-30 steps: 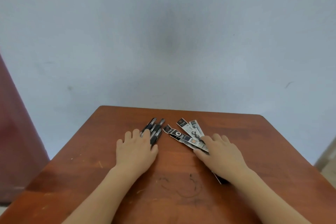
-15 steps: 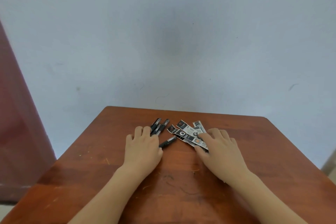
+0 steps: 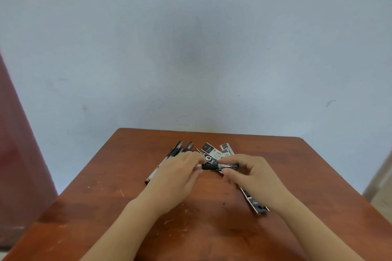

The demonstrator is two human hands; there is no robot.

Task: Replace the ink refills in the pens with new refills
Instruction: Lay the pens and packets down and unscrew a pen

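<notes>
Pen (image 3: pixel 216 167) in both hands, crosswise between them: my left hand (image 3: pixel 176 178) pinches the dark grip end with curled fingers, and my right hand (image 3: pixel 256 178) closes thumb and fingers round the paler barrel end, so neither hand is free. Whether the pen is lifted clear of what lies below it, I cannot tell. The other pens (image 3: pixel 179 148) lie just beyond my left hand's knuckles, partly hidden under it, and the refill packets (image 3: pixel 212 151) fan out past the fingertips of both hands, with one long packet running back under my right hand and poking out beside that wrist. All of it sits on the table (image 3: pixel 212 229). I judge the step in hand to be opening this first pen, so the task has barely begun and no refill looks unwrapped yet. To do it well, I should fix the grip end firmly in my left hand and let my right hand do the turning, twisting the barrel about its own axis rather than bending it, since a thin plastic thread can cross or crack. I would hold the pen level and low over the table, because a small spring or tip piece may drop out when the halves part and roll among the packets. Once the halves separate, the old refill should slide out straight and go apart from the new ones.
</notes>
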